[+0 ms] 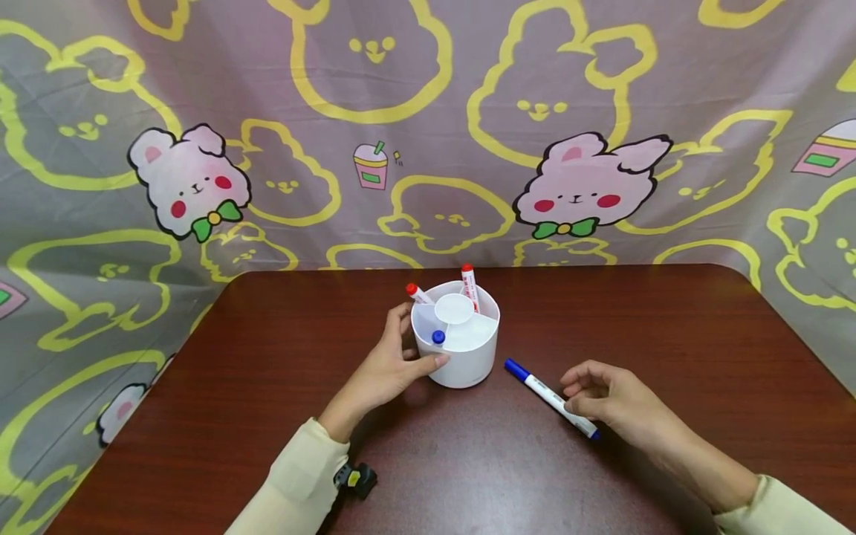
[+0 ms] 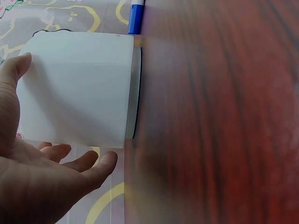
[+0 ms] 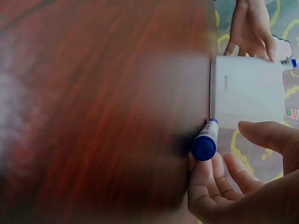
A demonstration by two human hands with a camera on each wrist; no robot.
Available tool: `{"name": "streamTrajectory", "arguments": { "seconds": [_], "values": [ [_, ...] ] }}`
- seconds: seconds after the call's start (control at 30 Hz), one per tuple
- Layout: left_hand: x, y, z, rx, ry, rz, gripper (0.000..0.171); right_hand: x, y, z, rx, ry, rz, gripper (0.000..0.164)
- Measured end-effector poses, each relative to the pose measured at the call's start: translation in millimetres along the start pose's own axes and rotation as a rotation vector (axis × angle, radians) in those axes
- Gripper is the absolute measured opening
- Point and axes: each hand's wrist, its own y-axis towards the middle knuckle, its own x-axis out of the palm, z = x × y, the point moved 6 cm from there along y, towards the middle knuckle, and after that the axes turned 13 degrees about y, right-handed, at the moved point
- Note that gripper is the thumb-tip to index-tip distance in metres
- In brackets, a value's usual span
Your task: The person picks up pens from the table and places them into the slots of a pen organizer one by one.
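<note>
A white divided pen holder (image 1: 468, 365) stands upright on the table, with my left hand (image 1: 384, 365) around its left side. The thumb lies against the near wall and the other fingers are at the far left side. Two red-capped markers, one at left (image 1: 419, 293) and one at the back (image 1: 469, 287), lean in the holder; a blue-capped marker (image 1: 438, 338) sits in the front left compartment. To the holder's right lies a white marker with a blue cap (image 1: 551, 397). My right hand (image 1: 631, 405) hovers beside its near end, fingers loosely bent, thumb apart from the marker (image 3: 204, 145).
The dark brown wooden table (image 1: 267, 431) extends to both sides of the holder. A patterned cloth (image 1: 428, 156) hangs behind its far edge and along the sides. A black strap with a small device (image 1: 357, 479) is on the left sleeve.
</note>
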Motion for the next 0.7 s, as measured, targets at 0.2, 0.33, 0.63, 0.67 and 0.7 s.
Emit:
{"name": "streamTrajectory", "arguments": {
  "seconds": [0.2, 0.33, 0.63, 0.67, 0.7],
  "values": [
    [-1.0, 0.0, 0.7, -0.005, 0.001, -0.003, 0.089, 1.7, -2.4, 1.8, -0.043, -0.039, 0.004, 0.034],
    [-1.4, -0.1, 0.9, -0.008, 0.013, -0.004, 0.092, 3.0, -3.3, 2.5, -0.094, -0.073, 0.003, 0.034],
    [-1.8, -1.1, -0.9, -0.039, 0.045, 0.011, 0.097, 1.7, -4.8, 6.1, -0.107, -0.129, 0.019, 0.033],
    [-1.8, -1.7, -1.0, -0.050, 0.044, 0.012, 0.098, 1.5, -4.9, 6.3, -0.108, -0.134, 0.019, 0.033],
    [-1.7, -2.2, -1.2, -0.063, 0.043, 0.012, 0.099, 1.4, -5.1, 6.5, -0.110, -0.141, 0.019, 0.033]
  ]
}}
